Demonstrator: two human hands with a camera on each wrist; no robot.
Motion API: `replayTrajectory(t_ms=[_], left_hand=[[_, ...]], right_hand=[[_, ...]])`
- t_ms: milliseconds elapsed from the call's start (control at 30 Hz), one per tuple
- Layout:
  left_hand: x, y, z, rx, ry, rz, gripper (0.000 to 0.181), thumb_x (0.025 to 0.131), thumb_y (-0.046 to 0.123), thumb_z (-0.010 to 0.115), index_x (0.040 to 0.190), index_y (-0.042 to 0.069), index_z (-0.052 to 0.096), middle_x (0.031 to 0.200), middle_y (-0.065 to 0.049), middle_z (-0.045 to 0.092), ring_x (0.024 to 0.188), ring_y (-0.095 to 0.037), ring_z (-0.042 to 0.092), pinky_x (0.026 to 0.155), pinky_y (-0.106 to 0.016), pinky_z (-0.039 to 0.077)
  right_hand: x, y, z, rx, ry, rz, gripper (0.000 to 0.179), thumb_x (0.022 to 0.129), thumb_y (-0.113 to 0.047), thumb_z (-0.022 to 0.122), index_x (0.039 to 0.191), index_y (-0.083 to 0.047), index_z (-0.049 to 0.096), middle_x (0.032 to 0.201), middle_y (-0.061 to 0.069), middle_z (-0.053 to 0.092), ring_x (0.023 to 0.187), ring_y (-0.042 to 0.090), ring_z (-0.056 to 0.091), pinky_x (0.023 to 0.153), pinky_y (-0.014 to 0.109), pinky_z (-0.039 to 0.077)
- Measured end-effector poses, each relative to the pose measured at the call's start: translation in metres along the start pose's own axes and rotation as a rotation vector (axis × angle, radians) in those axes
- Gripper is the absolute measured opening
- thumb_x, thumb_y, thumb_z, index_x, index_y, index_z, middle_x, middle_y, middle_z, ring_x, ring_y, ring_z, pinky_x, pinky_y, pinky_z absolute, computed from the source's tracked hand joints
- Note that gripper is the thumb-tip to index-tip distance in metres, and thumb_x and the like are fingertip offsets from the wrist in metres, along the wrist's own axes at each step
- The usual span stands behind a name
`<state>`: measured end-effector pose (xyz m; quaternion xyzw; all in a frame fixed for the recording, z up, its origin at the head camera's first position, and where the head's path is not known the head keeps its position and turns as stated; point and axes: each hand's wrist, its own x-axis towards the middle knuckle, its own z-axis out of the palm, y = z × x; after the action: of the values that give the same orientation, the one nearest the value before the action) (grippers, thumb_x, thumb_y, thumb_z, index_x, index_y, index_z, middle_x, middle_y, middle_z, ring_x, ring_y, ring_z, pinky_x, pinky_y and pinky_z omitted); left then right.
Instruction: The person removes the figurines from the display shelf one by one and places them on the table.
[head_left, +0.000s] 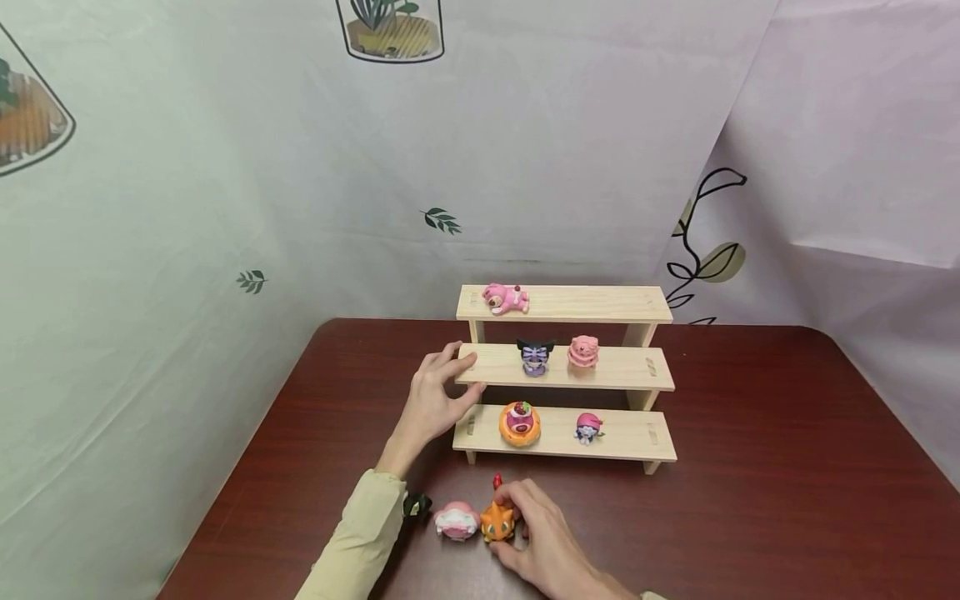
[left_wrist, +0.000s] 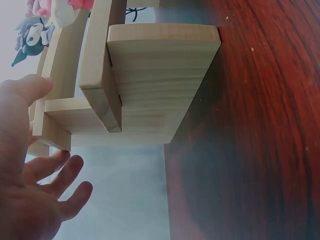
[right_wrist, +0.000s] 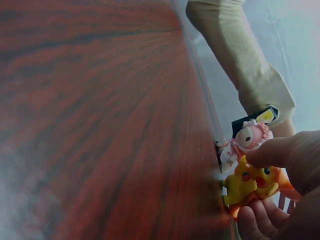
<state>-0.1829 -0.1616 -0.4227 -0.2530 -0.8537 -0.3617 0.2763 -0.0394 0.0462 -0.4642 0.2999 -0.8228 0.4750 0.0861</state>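
My left hand [head_left: 433, 398] grips the left end of the middle board of a pale wooden three-step display stand [head_left: 622, 367]. In the left wrist view its thumb lies on the board's face and other fingers reach round the end. Down in front of the stand, my right hand [head_left: 546, 533] holds an orange toy figurine [head_left: 497, 525] between thumb and fingers, close to the tabletop. A yellow figure with red cheeks [right_wrist: 245, 185] shows on its front in the right wrist view. Just left of it stands a pink and white figurine [head_left: 457, 522].
A pink bear [head_left: 506, 299] lies on the top step. The middle step bears a black and purple figurine [head_left: 535, 358] and a pink one [head_left: 583, 352]. On the bottom step are an orange ring figurine [head_left: 519, 425] and a pink-hatted one [head_left: 588, 427]. Dark-red table [head_left: 750, 467] underneath.
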Motion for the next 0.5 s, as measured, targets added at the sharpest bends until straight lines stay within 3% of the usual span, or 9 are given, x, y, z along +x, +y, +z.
replayTrajectory(t_ms=[500], left_hand=[[0.0014,0.0031,-0.0013,0.004,-0.014,-0.014,0.044,0.080,0.018,0.084,0.119,-0.001,0.073,0.131,-0.029,0.058,0.111,-0.044,0.056,0.088,-0.061,0.047]], right_hand=[[0.0001,-0.0018,-0.0040,0.001,-0.035,0.028,0.052,0.068,-0.002,0.089,0.110,-0.011,0.060,0.100,-0.010,0.055,0.087,0.002,0.053,0.074,0.026,0.051]])
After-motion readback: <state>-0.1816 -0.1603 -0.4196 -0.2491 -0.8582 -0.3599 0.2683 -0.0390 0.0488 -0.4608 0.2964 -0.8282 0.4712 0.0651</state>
